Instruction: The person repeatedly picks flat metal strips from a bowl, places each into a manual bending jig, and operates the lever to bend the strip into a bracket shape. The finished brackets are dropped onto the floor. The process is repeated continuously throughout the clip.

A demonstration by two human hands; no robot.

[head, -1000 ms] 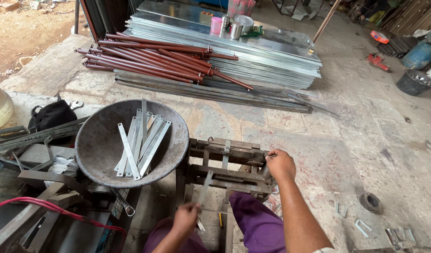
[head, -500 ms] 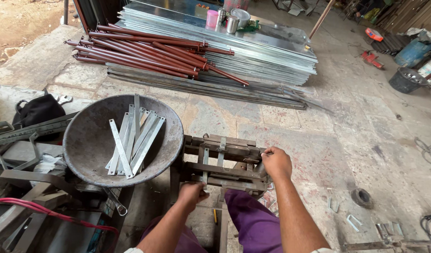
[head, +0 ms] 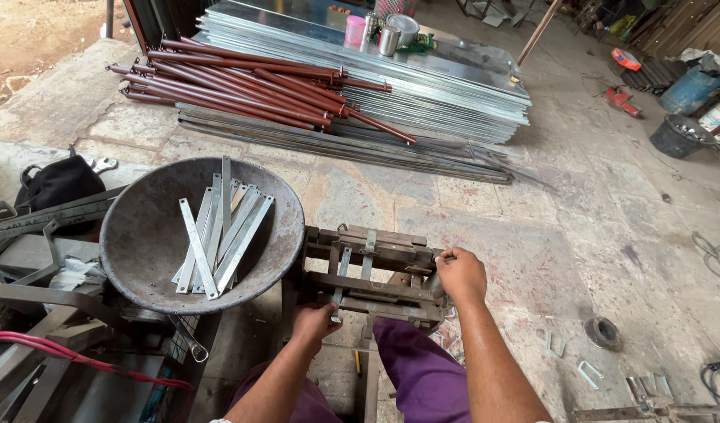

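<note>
Down low on the concrete floor (head: 485, 227) sits a rusty, dark iron jig (head: 368, 270), a boxy frame of flat bars and angle iron, grimy and scuffed. Two pale metal strips (head: 343, 270) stand slotted upright in it. Left hand (head: 313, 319) at the jig's near edge, fingers curled, grip pinching the lower end of a strip; forearm comes up from below, elbow bent. Right hand (head: 459, 274) at the jig's right end, fist pressed together around a short handle, of which little shows; arm runs long and nearly straight. Purple-clad knees just under the frame. Left of the jig, touching or nearly so: a broad, round, dull-grey metal pan (head: 137, 235), pitted inside, holding a loose fan of flat galvanised strips (head: 219, 231) with punched ends. Farther back, brown painted rods (head: 250, 86) lie across stacked shiny sheet metal (head: 423, 86).
</note>
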